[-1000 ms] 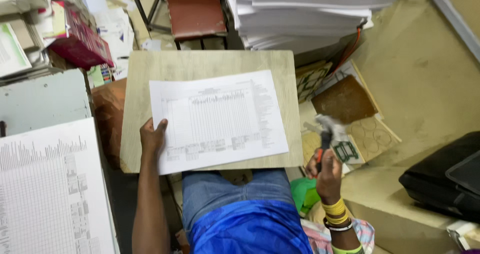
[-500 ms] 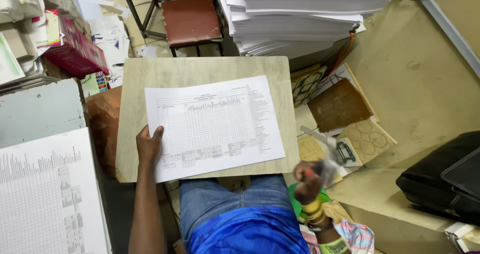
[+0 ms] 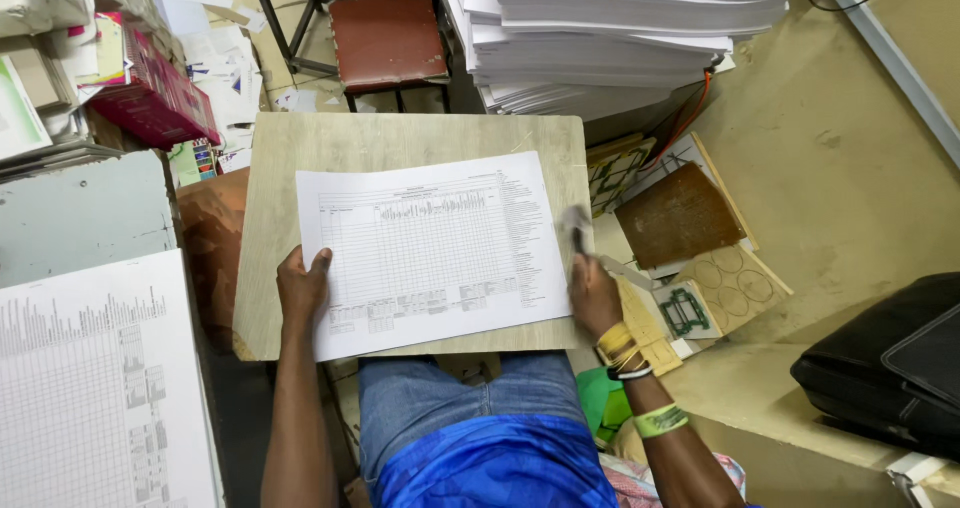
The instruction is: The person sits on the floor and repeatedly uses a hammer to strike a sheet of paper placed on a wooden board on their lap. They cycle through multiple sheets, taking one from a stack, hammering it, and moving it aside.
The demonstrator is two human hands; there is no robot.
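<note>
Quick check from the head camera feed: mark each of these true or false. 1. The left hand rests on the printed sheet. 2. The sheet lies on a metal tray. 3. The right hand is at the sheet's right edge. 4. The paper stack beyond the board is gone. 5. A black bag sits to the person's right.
1. True: left hand presses the printed sheet.
2. False: it lies on a wooden board.
3. True: right hand, with a blurred object.
4. False: paper stack is there.
5. True: black bag.
</note>
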